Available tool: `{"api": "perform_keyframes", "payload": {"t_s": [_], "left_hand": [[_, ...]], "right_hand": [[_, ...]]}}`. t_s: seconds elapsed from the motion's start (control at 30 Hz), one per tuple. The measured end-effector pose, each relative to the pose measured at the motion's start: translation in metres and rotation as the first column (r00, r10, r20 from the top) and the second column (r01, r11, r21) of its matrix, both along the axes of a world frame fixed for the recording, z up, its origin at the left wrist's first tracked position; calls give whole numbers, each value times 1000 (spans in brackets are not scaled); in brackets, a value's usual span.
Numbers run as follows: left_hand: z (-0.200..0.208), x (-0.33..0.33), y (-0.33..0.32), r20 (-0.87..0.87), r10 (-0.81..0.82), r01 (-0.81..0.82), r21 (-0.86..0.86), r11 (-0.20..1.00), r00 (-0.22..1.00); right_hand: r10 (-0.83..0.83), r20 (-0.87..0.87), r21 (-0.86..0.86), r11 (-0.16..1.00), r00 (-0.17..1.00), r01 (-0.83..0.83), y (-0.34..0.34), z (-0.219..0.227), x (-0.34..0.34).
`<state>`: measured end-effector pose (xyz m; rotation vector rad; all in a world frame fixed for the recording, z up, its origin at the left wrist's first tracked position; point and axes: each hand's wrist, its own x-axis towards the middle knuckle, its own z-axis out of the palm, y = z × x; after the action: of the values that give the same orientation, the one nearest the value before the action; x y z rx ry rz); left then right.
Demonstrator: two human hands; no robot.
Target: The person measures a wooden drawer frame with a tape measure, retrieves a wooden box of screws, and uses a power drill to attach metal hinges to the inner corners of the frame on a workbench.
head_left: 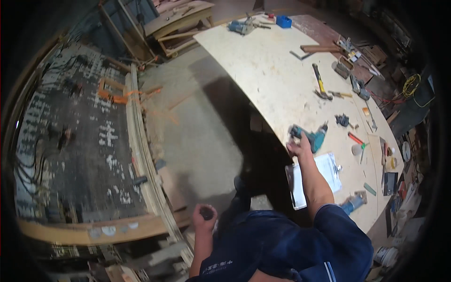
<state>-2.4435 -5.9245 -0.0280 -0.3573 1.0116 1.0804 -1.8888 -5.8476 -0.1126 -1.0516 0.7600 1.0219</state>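
Note:
A teal and black cordless drill [317, 139] lies near the left edge of the pale plywood table [263, 70]. My right hand [301, 145] is closed at the drill's black end, thumb and fingers against it. Part of the grip is hidden behind the hand. Beneath my right forearm is a clipboard with white paper [329, 170]. Low at my left side, away from the table, my left hand [205, 217] is curled around a dark, roundish object [206, 214]. Its kind is too small and dark to make out.
Beyond the drill are a yellow-handled hammer [321, 83] and black gloves or cloth [342, 120]. A blue power tool [240, 27] and blue box [283, 21] sit at the far end. Another blue tool [353, 203] lies near me. Left stands a worn dark bench [89, 155].

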Motion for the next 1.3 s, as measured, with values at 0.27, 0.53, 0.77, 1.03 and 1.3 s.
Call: {"api": "perform_keyframes", "payload": {"t_s": [0.27, 0.53, 0.77, 1.03, 1.3], "left_hand": [[10, 37, 265, 132, -209, 179, 207, 962, 969], [11, 94, 512, 4, -335, 330, 165, 929, 942], [-17, 91, 715, -60, -385, 389, 60, 919, 921], [26, 133, 968, -51, -387, 389, 169, 906, 921], [2, 103, 1194, -51, -365, 367, 61, 928, 930]], "right_hand": [[-183, 25, -188, 965, 983, 185, 54, -43, 48], [-537, 377, 34, 823, 755, 568, 70, -7, 53], [-768, 392, 304, 628, 507, 717, 210, 24, 55], [-408, 447, 524, 841, 796, 136, 572, 122, 34], [-249, 870, 426, 815, 426, -393, 931, 259, 12]]}}
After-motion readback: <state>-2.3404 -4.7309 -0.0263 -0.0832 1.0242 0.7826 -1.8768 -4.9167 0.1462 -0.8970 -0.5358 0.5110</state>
